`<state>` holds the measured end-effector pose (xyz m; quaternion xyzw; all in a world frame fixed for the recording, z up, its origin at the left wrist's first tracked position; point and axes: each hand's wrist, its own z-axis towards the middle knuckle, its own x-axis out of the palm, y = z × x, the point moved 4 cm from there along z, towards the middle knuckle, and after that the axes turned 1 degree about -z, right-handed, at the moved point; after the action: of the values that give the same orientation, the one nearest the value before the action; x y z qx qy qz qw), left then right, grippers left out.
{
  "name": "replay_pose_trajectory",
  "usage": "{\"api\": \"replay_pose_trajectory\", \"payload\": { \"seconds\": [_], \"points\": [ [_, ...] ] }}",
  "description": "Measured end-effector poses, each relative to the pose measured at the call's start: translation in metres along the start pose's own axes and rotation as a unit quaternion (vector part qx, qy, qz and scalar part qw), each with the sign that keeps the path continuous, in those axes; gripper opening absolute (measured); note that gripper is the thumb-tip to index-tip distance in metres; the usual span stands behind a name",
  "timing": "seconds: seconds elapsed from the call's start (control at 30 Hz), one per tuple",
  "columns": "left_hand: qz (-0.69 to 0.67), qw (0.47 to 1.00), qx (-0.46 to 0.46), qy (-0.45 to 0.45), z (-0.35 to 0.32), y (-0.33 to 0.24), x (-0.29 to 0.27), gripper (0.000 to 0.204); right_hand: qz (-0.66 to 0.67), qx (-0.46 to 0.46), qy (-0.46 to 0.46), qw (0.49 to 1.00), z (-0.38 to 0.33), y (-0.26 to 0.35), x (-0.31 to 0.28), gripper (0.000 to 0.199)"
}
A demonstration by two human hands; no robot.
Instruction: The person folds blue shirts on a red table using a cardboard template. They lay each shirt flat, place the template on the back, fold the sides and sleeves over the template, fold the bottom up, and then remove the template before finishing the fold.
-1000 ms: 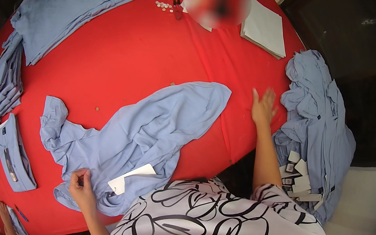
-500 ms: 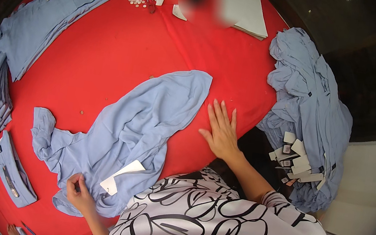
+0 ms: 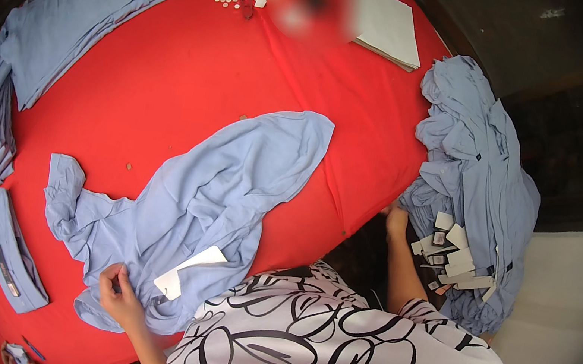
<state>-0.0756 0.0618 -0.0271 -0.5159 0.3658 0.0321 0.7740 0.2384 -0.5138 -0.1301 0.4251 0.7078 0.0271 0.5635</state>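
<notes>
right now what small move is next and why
Perhaps lay the right hand on the blue garment and smooth it: it lies wrinkled on the red table, the left hand is over its near part, and the right is beside the garment pile.

The garment [image 3: 193, 182] is matt cloth, its tag [image 3: 196, 264] seemingly card.

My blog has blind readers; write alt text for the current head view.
A person's left hand is over a rumpled blue garment with a white tag on a red table; the right hand is beside piled blue garments.
</notes>
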Motion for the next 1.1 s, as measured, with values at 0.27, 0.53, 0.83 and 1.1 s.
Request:
{"api": "replay_pose_trajectory", "payload": {
  "seconds": [0.27,0.53,0.83,1.1],
  "points": [
    [-0.027,0.999,-0.013,0.023,0.005,-0.008,-0.002,0.005,0.164,-0.302,-0.237,0.909,-0.012,0.055,-0.057,0.016],
    [-0.105,0.991,-0.077,0.027,0.004,0.007,-0.007,0.007,0.079,-0.625,-0.035,0.776,-0.078,0.383,0.087,0.017],
    [-0.172,0.969,-0.172,0.035,0.012,-0.004,-0.009,0.008,-0.14,-0.628,-0.189,0.742,-0.015,0.563,0.217,0.02],
    [-0.137,0.976,-0.144,0.086,0.028,-0.015,-0.007,0.018,0.008,-0.562,0.005,0.827,0.025,0.576,0.192,0.017]
  ]
}}
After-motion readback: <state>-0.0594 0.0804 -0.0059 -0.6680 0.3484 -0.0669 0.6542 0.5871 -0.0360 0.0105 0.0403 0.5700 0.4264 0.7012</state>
